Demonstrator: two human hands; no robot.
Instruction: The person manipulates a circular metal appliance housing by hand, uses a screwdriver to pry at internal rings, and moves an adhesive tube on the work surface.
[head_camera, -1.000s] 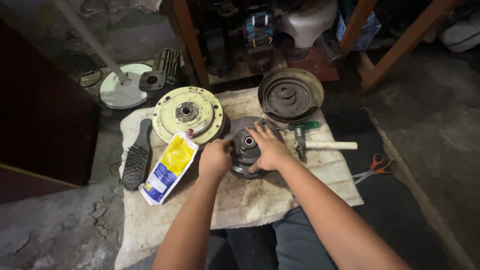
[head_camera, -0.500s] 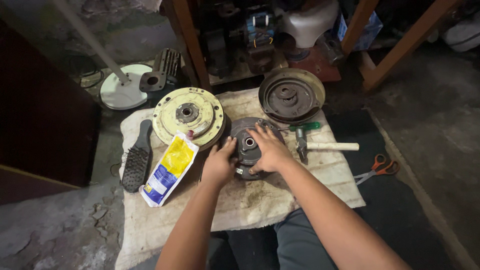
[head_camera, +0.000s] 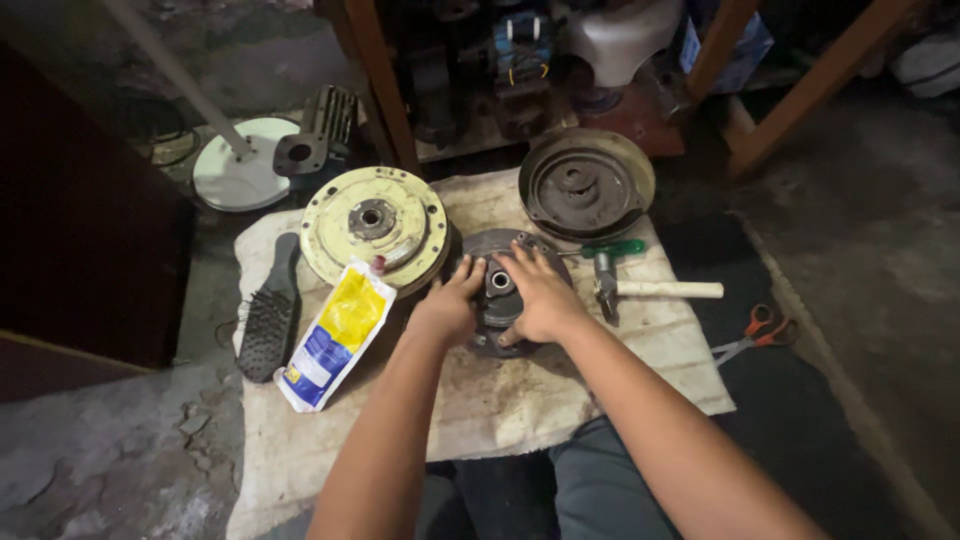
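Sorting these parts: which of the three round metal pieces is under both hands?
The dark hub at the cloth's centre; the yellowish disc and the drum lie untouched.

A round, dark grey metal clutch hub (head_camera: 497, 290) lies flat on a stained pale cloth (head_camera: 500, 400), its central bore with a bright ring facing up. It sits between a yellowish flywheel disc (head_camera: 373, 225) on its left and a hammer (head_camera: 640, 288) on its right, just below a rusty brown drum (head_camera: 585, 183). Both hands cover much of its top, so its outer rim shows only in part.

Three round metal parts (head_camera: 375, 225), one hammer (head_camera: 655, 289), perhaps one brush (head_camera: 270, 315).
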